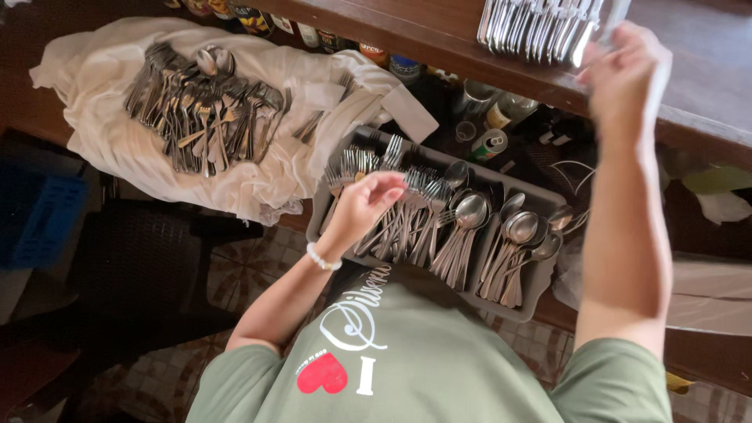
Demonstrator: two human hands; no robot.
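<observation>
Under the left hand, whose bent fingers touch forks in the one grey tray, lie too many forks and spoons to count. Past it, the right hand grips one bunch of cutlery above the shelf; I think some could slip out, because the bunch is big. Farthest off, one white cloth holds one more pile.

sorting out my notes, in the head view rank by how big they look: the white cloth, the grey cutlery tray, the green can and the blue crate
1. white cloth
2. grey cutlery tray
3. blue crate, cut off by the frame edge, so its rank is unsure
4. green can
</observation>
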